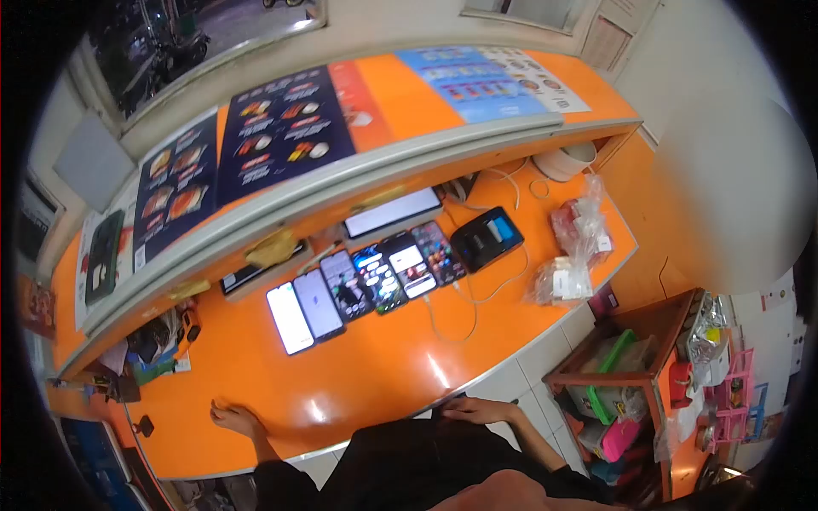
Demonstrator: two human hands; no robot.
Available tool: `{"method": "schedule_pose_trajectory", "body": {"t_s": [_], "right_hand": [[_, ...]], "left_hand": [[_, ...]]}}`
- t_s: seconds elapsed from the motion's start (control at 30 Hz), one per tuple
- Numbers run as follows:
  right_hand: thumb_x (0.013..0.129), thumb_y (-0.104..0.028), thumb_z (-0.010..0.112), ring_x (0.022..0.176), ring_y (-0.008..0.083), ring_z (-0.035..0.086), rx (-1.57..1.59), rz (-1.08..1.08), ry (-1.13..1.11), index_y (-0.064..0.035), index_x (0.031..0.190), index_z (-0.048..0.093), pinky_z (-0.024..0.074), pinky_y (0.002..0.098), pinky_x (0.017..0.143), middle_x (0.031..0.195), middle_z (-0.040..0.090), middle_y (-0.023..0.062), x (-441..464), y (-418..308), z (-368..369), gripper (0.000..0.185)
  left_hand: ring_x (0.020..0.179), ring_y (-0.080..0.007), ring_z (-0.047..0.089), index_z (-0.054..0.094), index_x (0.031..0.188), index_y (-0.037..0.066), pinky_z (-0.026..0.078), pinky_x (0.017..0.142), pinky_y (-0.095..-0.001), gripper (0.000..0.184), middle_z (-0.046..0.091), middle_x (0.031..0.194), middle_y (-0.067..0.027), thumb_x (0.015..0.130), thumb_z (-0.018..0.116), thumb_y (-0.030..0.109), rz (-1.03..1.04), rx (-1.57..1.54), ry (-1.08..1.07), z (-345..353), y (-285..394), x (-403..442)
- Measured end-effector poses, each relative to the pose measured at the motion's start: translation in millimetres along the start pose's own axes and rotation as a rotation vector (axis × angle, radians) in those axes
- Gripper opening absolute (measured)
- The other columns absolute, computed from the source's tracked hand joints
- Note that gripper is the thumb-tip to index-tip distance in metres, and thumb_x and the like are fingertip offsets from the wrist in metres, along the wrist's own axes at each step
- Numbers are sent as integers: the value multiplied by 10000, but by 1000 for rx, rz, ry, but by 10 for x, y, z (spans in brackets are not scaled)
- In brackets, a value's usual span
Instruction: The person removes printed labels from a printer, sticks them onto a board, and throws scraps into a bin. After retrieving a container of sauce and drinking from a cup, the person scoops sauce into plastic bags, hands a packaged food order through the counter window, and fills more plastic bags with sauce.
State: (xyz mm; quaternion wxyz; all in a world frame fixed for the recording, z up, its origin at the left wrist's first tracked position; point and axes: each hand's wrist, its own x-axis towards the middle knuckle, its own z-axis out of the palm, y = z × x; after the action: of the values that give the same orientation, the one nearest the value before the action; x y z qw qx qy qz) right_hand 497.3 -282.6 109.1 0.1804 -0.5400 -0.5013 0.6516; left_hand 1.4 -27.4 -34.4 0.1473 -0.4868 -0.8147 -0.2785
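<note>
My left hand rests on the orange counter near its front left part, fingers loosely bent and apart, holding nothing. At the counter's front edge lies my right hand, its fingers stretched to the left; a small dark shape shows by the fingertips, too unclear to name. Beyond both hands, several smartphones lie side by side with lit screens, from a white-screened phone on the left to a phone with a colourful screen on the right. Right of them sits a black device with a bluish panel.
A raised shelf with menu sheets runs along the back. Behind the row stands a tablet-like screen. Plastic bags lie at the right, with white cables nearby. A wooden rack stands beyond the counter.
</note>
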Motion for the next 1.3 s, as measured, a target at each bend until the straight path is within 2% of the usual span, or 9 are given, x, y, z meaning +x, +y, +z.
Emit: {"method": "schedule_pose_trajectory", "body": {"t_s": [0.07, 0.17, 0.33, 0.47, 0.63, 0.87, 0.9, 1.17, 1.3], "right_hand": [[969, -339, 390, 1060, 237, 519, 17, 50, 22, -27, 991, 638, 375, 327, 945, 1091, 571, 129, -377, -74, -488, 400], [954, -289, 434, 1030, 239, 529, -95, -183, 207, -7, 806, 668, 388, 330, 910, 1031, 585, 119, -688, -45, -1243, 394], [938, -203, 456, 924, 232, 546, -160, -332, 629, 12, 898, 591, 418, 340, 840, 917, 569, 118, -822, -248, -2182, 257], [939, -206, 454, 941, 239, 543, -311, -381, 610, 6, 937, 580, 418, 342, 851, 960, 561, 125, -1170, -186, -2423, 246], [941, -212, 468, 987, 215, 537, -143, -293, 605, -17, 996, 579, 411, 337, 890, 991, 568, 97, -1763, 416, -2050, 231], [946, -241, 465, 996, 210, 536, 138, 12, 1100, -33, 1030, 590, 415, 332, 889, 1019, 571, 102, -2859, 1178, -746, 257], [947, -255, 461, 1007, 211, 533, 190, 56, 1150, -42, 1039, 594, 413, 328, 889, 1027, 572, 99, -3029, 1311, -501, 267], [924, -234, 500, 942, 190, 572, 452, 225, 1637, -50, 1044, 603, 444, 315, 850, 1009, 585, 88, -4301, 1944, 929, 243], [891, -236, 545, 902, 222, 589, 323, 363, 1821, -76, 1037, 610, 455, 323, 817, 999, 585, 101, -4971, 2418, 1524, 227]], "left_hand": [[1163, -352, 366, 385, 1232, -33, 306, 975, -459, 374, 385, 1221, -212, 946, 372, 207, 33, -517, 8, -340, 655, -326], [1152, -369, 368, 415, 1201, -31, 288, 986, -466, 334, 383, 1215, -206, 953, 350, 182, 220, -553, 2, -777, 1766, -739], [1179, -348, 348, 451, 1170, -29, 262, 1004, -455, 308, 398, 1213, -193, 891, 449, 102, 469, -846, -241, -862, 3362, -1520], [1184, -362, 342, 472, 1152, -20, 261, 1000, -467, 314, 421, 1206, -190, 841, 490, 7, 667, -1016, -359, -1162, 4329, -2238], [1133, -391, 368, 476, 1118, -25, 290, 968, -486, 282, 435, 1153, -232, 838, 485, 6, 883, -1296, -622, -1634, 4832, -3120], [1095, -362, 400, 471, 1051, -14, 309, 962, -480, 201, 419, 1114, -206, 860, 426, 29, 1313, -1605, -826, -1643, 5470, -3939], [1117, -349, 385, 440, 1092, -11, 317, 962, -484, 227, 375, 1160, -204, 870, 407, 24, 1168, -1696, -1070, -1809, 5577, -4110], [1120, -313, 392, 404, 1134, -22, 317, 968, -407, 272, 366, 1185, -185, 864, 418, 4, 1602, -1906, -1065, -3662, 5873, -5936], [1058, -327, 447, 479, 1071, -7, 315, 962, -426, 271, 483, 1084, -181, 800, 484, -18, 1459, -2019, -1393, -4506, 5530, -7065]]}}
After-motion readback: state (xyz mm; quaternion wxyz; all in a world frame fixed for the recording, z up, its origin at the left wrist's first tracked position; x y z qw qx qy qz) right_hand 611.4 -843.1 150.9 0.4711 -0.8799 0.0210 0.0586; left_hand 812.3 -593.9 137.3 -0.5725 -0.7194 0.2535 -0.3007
